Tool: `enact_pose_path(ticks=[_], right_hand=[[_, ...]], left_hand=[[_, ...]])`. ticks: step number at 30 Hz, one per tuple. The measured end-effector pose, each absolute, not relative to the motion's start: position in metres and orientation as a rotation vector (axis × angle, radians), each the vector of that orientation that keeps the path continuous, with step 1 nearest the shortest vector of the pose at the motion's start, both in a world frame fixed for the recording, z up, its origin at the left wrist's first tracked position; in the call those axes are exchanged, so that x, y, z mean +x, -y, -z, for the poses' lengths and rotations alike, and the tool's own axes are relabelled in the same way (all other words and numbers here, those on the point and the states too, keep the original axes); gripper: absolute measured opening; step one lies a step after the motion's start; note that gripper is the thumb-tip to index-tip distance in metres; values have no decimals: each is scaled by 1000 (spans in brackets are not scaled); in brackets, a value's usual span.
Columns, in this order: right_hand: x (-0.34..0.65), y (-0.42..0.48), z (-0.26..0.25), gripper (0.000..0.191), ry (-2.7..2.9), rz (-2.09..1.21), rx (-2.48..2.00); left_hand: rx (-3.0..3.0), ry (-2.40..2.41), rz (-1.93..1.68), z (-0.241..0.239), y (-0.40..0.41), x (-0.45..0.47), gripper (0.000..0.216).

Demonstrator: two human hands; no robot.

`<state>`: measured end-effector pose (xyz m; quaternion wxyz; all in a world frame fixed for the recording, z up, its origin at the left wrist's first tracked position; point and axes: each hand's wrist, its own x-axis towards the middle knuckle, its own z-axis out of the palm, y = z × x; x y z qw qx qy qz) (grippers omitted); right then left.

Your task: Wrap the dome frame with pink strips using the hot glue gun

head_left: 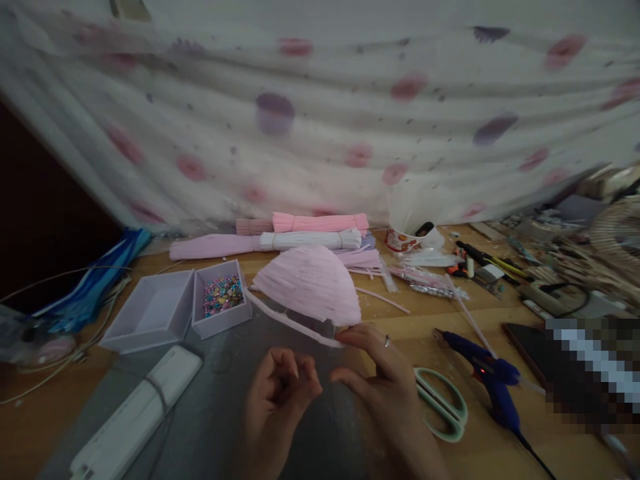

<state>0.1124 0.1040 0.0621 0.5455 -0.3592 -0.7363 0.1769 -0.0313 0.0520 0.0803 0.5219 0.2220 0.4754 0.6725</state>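
Note:
A pink ribbed fan-shaped piece (311, 283) made of fuzzy pink sticks lies on the wooden table (410, 320), a little raised at its near edge. My right hand (381, 377), with a ring on one finger, pinches that near edge between fingertips and thumb. My left hand (278, 393) hovers just left of it with fingers curled inward; whether anything small is inside them is hidden. A grey mat (220, 413) lies under both hands.
Bundles of pink and white fuzzy sticks (310, 233) lie behind. Two lavender trays (155, 310), one holding coloured beads (223, 295), sit left. Green scissors (443, 403) and a blue glue gun (487, 377) lie right. A white long box (135, 413) lies near left. A spotted cloth (320, 113) hangs behind.

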Motion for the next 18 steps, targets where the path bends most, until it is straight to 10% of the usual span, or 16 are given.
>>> enact_pose_path(ticks=[18], right_hand=[[109,-98,-57,10,1803,-421,-778]], left_hand=[[841,-1556,-1554,-56,-43,-59,28]])
